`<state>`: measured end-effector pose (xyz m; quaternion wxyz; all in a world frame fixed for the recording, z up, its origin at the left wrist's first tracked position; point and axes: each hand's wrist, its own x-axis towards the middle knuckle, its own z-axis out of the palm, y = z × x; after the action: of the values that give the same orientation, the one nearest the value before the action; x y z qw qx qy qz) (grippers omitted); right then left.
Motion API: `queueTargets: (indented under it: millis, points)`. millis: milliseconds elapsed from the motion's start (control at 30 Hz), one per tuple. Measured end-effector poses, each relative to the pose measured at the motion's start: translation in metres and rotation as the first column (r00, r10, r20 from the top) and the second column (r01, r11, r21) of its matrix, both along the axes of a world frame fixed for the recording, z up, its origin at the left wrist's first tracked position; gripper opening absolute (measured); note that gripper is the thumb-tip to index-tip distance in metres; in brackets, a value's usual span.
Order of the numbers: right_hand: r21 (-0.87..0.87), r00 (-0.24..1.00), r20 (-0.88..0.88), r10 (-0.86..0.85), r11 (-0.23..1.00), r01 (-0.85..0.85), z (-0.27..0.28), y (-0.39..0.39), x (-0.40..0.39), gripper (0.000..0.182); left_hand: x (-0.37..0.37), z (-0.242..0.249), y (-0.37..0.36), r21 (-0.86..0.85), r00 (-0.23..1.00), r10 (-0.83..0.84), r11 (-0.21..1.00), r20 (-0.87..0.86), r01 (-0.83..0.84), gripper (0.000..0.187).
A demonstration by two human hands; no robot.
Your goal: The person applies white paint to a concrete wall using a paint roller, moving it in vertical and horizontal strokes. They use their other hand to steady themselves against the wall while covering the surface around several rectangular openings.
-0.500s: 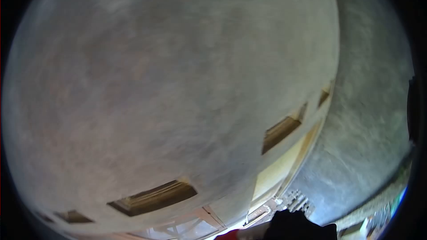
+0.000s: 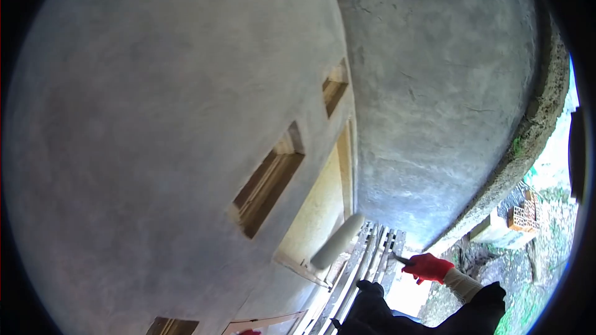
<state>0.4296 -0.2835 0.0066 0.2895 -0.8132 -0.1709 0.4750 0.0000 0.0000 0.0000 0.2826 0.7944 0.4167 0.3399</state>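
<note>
My right hand [image 2: 429,268], in a red glove below a pale sleeve, is closed around a dark, thin handle [image 2: 403,260] at the lower right. To its left hangs a pale paint roller [image 2: 338,242] in front of the wall opening. The handle points towards the roller, but the link between them does not show clearly. At the bottom edge a small red patch [image 2: 250,332] may be part of my left hand; no fingers can be made out there.
Grey plastered wall [image 2: 136,118] fills the left, with recessed openings [image 2: 269,186]. A plastered slab [image 2: 434,87] curves along the upper right. Wooden planks [image 2: 366,260] run below. Dark clothing [image 2: 379,313] blocks the lower middle. Bricks [image 2: 524,214] lie outside at the right.
My view has swung to the right, so the wall openings sit further left. The red-gloved right hand, the roller and more planks have come into sight.
</note>
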Motion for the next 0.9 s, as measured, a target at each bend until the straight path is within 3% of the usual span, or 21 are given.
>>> queueTargets:
  millis: [67,133,233,300,400,533,600,833,900]
  points:
    - [0.115,0.964,-0.025,-0.265,0.957,0.266,-0.003,-0.007,0.023,0.033,0.023,-0.028,0.059,0.027,0.935,-0.174,0.981,-0.309,0.192,0.020]
    - [0.251,0.910,-0.077,-0.407,0.876,0.413,0.007,-0.004,0.055,0.031,0.153,0.064,0.016,0.257,0.992,-0.016,0.966,0.126,-0.017,0.015]
    - [0.442,0.874,-0.060,-0.482,0.773,0.456,0.036,0.014,0.118,0.024,0.252,0.089,0.047,0.284,0.965,-0.128,0.957,0.228,0.060,0.014]
    - [0.512,0.856,-0.042,-0.516,0.724,0.462,0.067,0.034,0.158,0.023,0.306,0.088,0.081,0.450,0.944,-0.165,0.893,0.287,0.020,0.007]
    - [0.609,0.853,0.012,-0.522,0.680,0.408,0.114,0.069,0.220,0.023,0.355,0.089,0.115,0.520,0.948,-0.128,0.853,0.290,-0.044,0.003]
    - [0.690,0.859,0.062,-0.508,0.644,0.331,0.151,0.115,0.279,0.025,0.364,0.049,0.156,0.554,0.967,-0.059,0.827,0.248,-0.092,0.006]
    - [0.692,0.865,0.073,-0.496,0.650,0.315,0.155,0.134,0.300,0.027,0.359,0.047,0.159,0.683,0.997,0.034,0.726,0.073,-0.075,0.013]
    - [0.707,0.877,0.102,-0.470,0.655,0.268,0.149,0.175,0.325,0.033,0.363,0.056,0.160,0.559,0.989,0.040,0.822,0.139,-0.112,0.024]
    - [0.706,0.870,0.130,-0.476,0.660,0.256,0.145,0.178,0.333,0.033,0.361,0.053,0.160,0.610,0.998,0.062,0.790,0.017,-0.059,0.026]
